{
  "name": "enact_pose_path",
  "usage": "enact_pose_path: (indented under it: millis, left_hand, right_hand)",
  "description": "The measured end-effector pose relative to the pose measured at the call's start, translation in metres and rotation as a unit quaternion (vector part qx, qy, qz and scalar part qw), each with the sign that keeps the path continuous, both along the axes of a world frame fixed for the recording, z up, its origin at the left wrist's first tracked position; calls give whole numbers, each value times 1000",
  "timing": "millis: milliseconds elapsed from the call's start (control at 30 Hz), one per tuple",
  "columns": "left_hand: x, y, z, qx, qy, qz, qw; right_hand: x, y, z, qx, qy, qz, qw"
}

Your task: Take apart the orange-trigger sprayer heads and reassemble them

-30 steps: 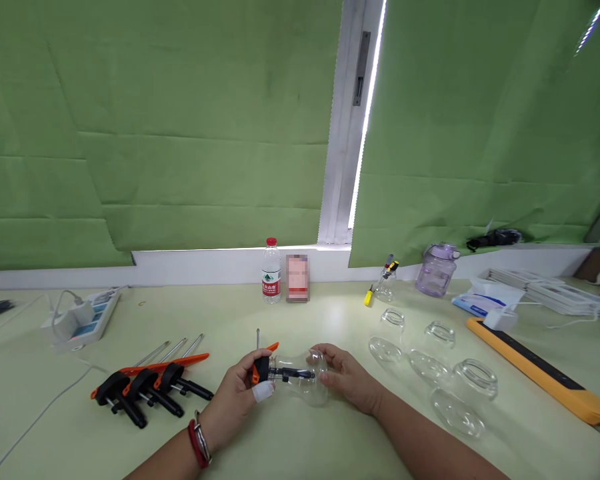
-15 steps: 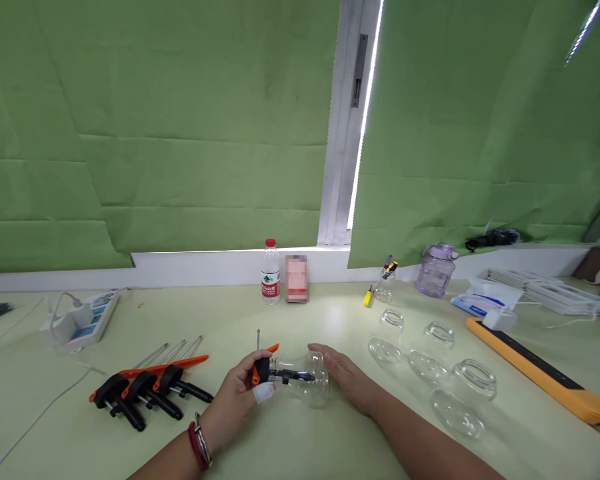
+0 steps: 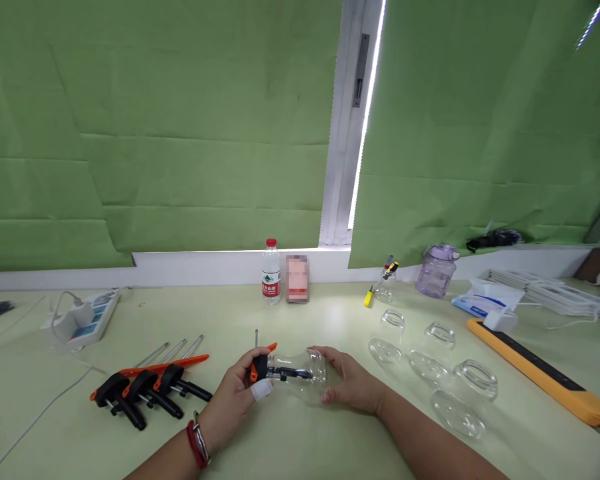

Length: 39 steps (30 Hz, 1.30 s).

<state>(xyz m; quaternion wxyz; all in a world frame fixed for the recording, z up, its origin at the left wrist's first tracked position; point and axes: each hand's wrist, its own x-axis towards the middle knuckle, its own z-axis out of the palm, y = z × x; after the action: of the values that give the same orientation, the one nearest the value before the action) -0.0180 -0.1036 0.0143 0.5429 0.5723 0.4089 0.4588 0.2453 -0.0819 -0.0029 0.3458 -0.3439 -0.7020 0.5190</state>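
Observation:
A clear waisted bottle (image 3: 297, 391) lies on its side just above the table, with a black pump tube inside it. My left hand (image 3: 236, 393) is closed around the black and orange sprayer head (image 3: 261, 369) at the bottle's neck, its thumb wrapped in white tape. From the head a thin metal nozzle points away from me. My right hand (image 3: 354, 383) is wrapped around the bottle's base, thumb on the near side and fingers on the far side.
To the left lie several black sprayer heads (image 3: 145, 387) with orange levers. Clear bottles (image 3: 457, 413) stand to the right, near a yellow-black bar (image 3: 535, 373). A water bottle (image 3: 271, 273), a purple jug (image 3: 436, 273) and a power strip (image 3: 97, 320) are farther back.
My right hand has gone from lying flat against the bottle's base to gripping around it. The bottle and sprayer head have shifted slightly left.

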Motion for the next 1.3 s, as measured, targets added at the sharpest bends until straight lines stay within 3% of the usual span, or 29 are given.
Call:
enact_pose_path:
  millis: [167,433,700,900,1133,1300]
  left_hand:
    - [1,-3,3,2,1,-13,1000]
    - [2,-1,3,-3,4,12,1000]
    - [1,0,-1,-1,0,1,1000]
    - [1,0,-2,1,6,-4,1000]
    - [1,-1,-3,2,12,-19,1000]
    - [4,-2,2,-13,6,-10,1000]
  right_hand:
    - [5,4,-3,23,-39,16,999]
    - [-4,-1,11,73,-70,23,995]
    - [-3,-4,-2,46,-44,5,998]
    - [-1,-2,-1,55,-54,-7,997]
    - [1,0,-3,-24,-86,-23,996]
    - [-3,0,0,-14,-103,-42,994]
